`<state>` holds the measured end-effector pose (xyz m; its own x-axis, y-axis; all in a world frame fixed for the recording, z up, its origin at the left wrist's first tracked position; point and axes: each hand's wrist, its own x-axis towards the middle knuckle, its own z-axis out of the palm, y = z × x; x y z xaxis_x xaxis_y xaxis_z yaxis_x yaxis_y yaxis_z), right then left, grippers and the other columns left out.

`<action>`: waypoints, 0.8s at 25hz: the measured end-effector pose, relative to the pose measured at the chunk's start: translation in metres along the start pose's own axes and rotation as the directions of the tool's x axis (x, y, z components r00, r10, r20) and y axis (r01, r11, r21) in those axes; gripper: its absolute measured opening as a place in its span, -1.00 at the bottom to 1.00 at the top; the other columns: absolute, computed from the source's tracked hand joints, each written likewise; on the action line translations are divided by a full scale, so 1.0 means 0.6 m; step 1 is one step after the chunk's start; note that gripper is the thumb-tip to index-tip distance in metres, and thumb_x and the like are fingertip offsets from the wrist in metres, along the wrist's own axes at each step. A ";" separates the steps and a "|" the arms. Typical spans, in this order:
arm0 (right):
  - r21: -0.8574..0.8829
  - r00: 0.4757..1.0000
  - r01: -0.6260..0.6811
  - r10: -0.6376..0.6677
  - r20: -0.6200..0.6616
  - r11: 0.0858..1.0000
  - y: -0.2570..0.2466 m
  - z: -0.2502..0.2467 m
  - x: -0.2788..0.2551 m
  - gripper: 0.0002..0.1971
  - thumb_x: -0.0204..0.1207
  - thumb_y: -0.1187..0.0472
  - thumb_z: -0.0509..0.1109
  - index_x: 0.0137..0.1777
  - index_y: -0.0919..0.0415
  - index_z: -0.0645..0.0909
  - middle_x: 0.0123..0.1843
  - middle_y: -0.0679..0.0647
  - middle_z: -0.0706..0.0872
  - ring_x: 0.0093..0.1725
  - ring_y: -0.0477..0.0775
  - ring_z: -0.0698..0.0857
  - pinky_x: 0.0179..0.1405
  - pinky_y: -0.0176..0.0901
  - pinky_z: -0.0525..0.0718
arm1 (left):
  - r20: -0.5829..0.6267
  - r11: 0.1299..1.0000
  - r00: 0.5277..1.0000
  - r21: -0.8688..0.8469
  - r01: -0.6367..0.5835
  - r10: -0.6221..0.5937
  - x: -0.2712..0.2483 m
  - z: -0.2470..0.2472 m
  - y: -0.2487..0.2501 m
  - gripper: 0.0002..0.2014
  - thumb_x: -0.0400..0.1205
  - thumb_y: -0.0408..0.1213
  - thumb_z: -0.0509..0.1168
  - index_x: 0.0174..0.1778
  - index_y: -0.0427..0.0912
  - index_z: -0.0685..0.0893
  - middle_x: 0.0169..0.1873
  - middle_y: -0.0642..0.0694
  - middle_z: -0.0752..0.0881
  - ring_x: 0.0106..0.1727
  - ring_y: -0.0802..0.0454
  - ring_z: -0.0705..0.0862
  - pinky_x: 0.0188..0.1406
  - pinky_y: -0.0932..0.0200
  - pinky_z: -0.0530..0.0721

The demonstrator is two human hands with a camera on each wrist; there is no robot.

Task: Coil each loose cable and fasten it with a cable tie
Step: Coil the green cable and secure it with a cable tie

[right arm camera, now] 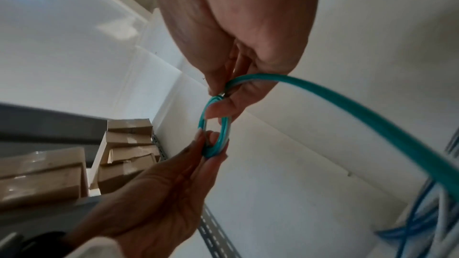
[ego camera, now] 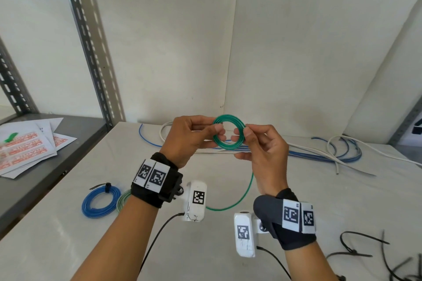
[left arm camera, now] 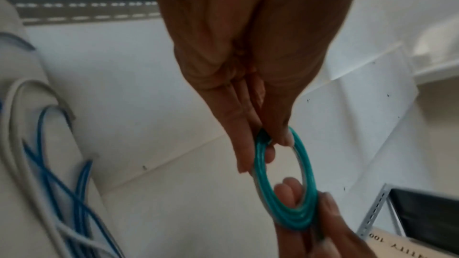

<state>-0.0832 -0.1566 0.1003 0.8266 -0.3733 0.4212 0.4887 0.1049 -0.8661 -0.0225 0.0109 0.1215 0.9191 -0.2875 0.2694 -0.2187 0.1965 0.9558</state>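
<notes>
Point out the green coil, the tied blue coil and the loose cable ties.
green coil (ego camera: 229, 131), head view, top arc
blue coil (ego camera: 100, 201), head view, left loops
cable ties (ego camera: 356, 244), head view, one black strap

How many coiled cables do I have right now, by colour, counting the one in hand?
Blue: 1, the blue coil on the table, with a black tie on it.
Green: 1, the green coil, pinched by the left hand and the right hand.
Pale green: 1, the pale coil, partly hidden behind the left wrist.
Total: 3
</notes>
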 end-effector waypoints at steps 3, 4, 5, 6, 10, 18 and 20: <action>0.073 1.000 -0.019 0.019 -0.006 0.997 -0.001 0.014 -0.007 -0.80 0.67 0.30 0.39 0.26 0.21 0.65 0.01 0.17 0.87 0.01 0.10 0.85 -0.40 -0.13 0.78 | -0.064 0.987 0.997 -0.160 0.033 -0.044 0.001 0.017 -0.005 -0.82 0.62 -0.39 0.42 0.11 -0.36 0.78 -0.11 -0.26 0.86 -0.14 -0.05 0.85 -0.18 0.15 0.83; 0.064 1.000 -0.007 0.008 -0.015 0.998 0.001 0.015 -0.007 -0.77 0.68 0.29 0.38 0.30 0.19 0.63 0.01 0.15 0.87 0.01 0.07 0.85 -0.40 -0.13 0.78 | -0.069 0.978 0.996 -0.203 0.050 -0.065 0.000 0.025 -0.008 -0.81 0.62 -0.39 0.42 0.12 -0.36 0.77 -0.12 -0.24 0.86 -0.14 -0.04 0.85 -0.18 0.16 0.83; 0.050 1.000 0.009 -0.008 -0.027 0.999 0.003 0.013 -0.007 -0.77 0.70 0.29 0.36 0.32 0.16 0.63 0.00 0.13 0.87 -0.01 0.04 0.85 -0.40 -0.14 0.78 | -0.064 0.970 0.994 -0.232 0.068 -0.085 -0.001 0.031 -0.011 -0.81 0.62 -0.39 0.41 0.12 -0.37 0.76 -0.11 -0.24 0.85 -0.13 -0.04 0.85 -0.18 0.16 0.82; 0.039 0.999 0.021 -0.020 -0.037 0.999 0.006 0.010 -0.005 -0.78 0.70 0.29 0.35 0.31 0.14 0.64 -0.01 0.12 0.87 -0.03 0.02 0.85 -0.40 -0.16 0.78 | -0.047 0.966 0.994 -0.243 0.086 -0.100 -0.002 0.035 -0.013 -0.80 0.62 -0.39 0.41 0.13 -0.38 0.76 -0.10 -0.25 0.85 -0.11 -0.06 0.85 -0.17 0.15 0.82; -0.095 0.999 0.017 -0.013 0.042 0.995 0.006 -0.015 0.007 -0.78 0.72 0.35 0.32 0.25 0.11 0.70 -0.09 0.10 0.83 -0.14 -0.01 0.81 -0.41 -0.17 0.76 | 0.072 0.993 0.991 -0.012 0.113 -0.112 -0.003 0.019 -0.015 -0.71 0.59 -0.34 0.48 0.22 -0.32 0.74 0.03 -0.33 0.83 0.05 -0.22 0.83 0.01 -0.07 0.84; -0.449 0.907 0.091 0.113 0.406 0.889 -0.009 -0.051 0.015 -0.75 0.73 0.33 0.31 0.16 0.04 0.78 -0.11 -0.01 0.83 -0.15 0.02 0.75 -0.36 -0.11 0.80 | 0.274 0.924 0.940 0.370 0.092 -0.203 -0.009 -0.007 -0.016 -0.83 0.58 -0.30 0.52 0.04 -0.28 0.85 -0.13 -0.25 0.86 -0.05 -0.19 0.85 0.06 -0.12 0.83; -0.417 0.919 0.088 0.087 0.384 0.905 -0.012 -0.052 0.016 -0.74 0.74 0.32 0.31 0.19 0.01 0.78 -0.05 -0.02 0.85 -0.08 0.03 0.79 -0.35 -0.11 0.80 | 0.255 0.937 0.955 0.343 0.056 -0.150 -0.009 -0.006 -0.013 -0.83 0.57 -0.30 0.52 0.02 -0.30 0.85 -0.15 -0.27 0.86 -0.08 -0.20 0.86 0.00 -0.11 0.84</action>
<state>-0.0874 -0.1896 0.1020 0.9097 0.0201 0.4147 0.3986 -0.3220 -0.8587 -0.0243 0.0143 0.1121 0.8274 -0.5429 0.1435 -0.2660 -0.1539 0.9516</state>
